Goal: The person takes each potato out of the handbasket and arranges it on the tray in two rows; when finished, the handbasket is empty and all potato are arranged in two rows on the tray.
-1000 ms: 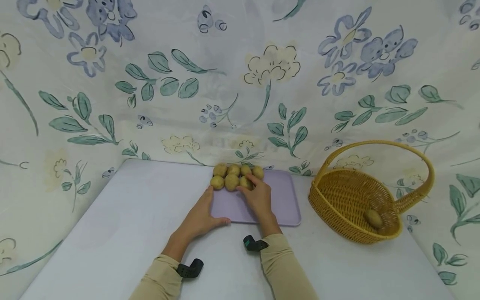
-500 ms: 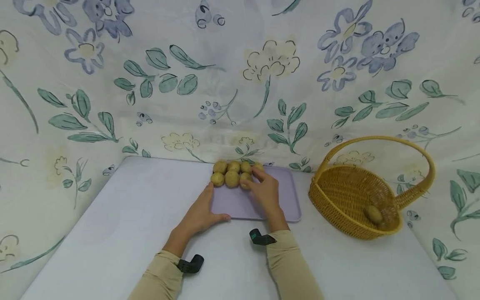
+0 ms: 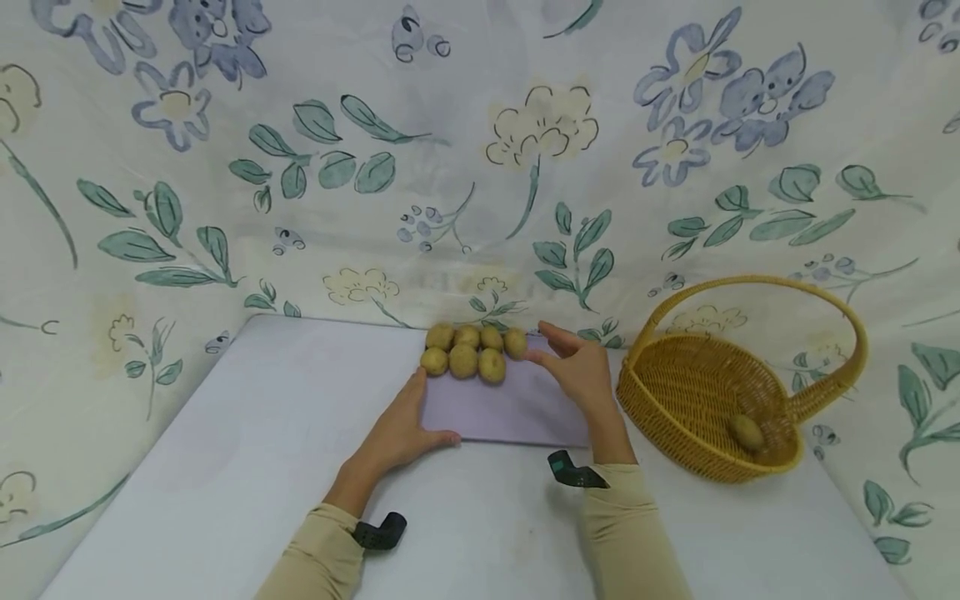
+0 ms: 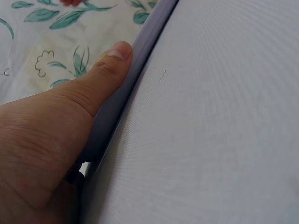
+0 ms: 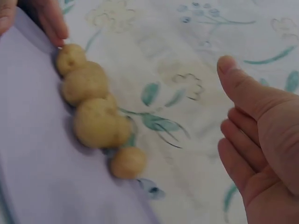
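Note:
Several potatoes (image 3: 463,362) sit in two rows at the back left of a shallow lilac tray (image 3: 495,421). My left hand (image 3: 397,429) rests at the tray's front left corner, fingers along the left side near the end potato and thumb stretched along the front rim. In the left wrist view the straight thumb (image 4: 105,72) lies against that rim. My right hand (image 3: 581,367) is over the tray's right side, thumb and fingers spread apart with nothing between them, just right of the back row. The right wrist view shows this hand apart from the potatoes (image 5: 96,121).
A wicker basket (image 3: 675,417) with a tall arched handle stands tilted at the right, one potato (image 3: 746,432) lying inside. The white table (image 3: 300,400) backs onto a flowered cloth (image 3: 450,208).
My right hand has drawn away from the potatoes and moved right, its fingers spreading; the front-row potato it was touching stays on the tray. The left hand has kept its place.

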Demonstrator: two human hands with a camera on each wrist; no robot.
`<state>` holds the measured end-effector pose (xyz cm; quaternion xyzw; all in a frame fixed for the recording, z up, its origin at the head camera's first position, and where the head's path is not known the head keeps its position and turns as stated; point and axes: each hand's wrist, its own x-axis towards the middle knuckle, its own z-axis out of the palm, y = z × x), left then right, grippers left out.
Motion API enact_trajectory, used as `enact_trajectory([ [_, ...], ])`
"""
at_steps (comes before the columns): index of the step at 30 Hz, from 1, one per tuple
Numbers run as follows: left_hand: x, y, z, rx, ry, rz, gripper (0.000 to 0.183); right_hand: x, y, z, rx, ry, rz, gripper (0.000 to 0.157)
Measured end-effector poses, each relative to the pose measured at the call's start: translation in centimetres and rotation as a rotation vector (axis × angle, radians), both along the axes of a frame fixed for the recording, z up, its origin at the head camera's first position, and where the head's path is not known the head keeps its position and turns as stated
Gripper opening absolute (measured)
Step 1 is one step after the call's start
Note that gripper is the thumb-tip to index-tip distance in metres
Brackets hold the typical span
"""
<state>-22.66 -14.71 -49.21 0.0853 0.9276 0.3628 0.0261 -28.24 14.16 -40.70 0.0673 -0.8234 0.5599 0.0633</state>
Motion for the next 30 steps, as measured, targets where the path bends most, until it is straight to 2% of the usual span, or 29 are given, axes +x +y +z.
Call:
enact_trajectory([
  [5, 0.1, 0.1, -0.1, -0.003, -0.001, -0.007, 0.138, 0.9, 4.0, 2.1, 0.044, -0.052, 0.049, 0.064],
  [13, -0.1, -0.1, 0.0, -0.011, -0.001, -0.008, 0.138, 2.0, 12.4, 4.0, 0.183, -0.059, 0.130, 0.058],
  [17, -0.1, -0.1, 0.2, -0.026, -0.007, -0.014, 0.138, 2.9, 16.3, 4.5, 0.272, -0.123, 0.081, 0.058],
  [22, -0.2, 0.0, 0.4, -0.018, -0.001, -0.009, 0.137, 3.9, 20.6, 5.0, 0.450, -0.228, -0.010, 0.070],
  [30, -0.5, 0.4, 0.2, -0.011, -0.011, -0.015, 0.138, 4.2, 25.4, 5.3, 0.730, -0.352, -0.026, 0.091],
])
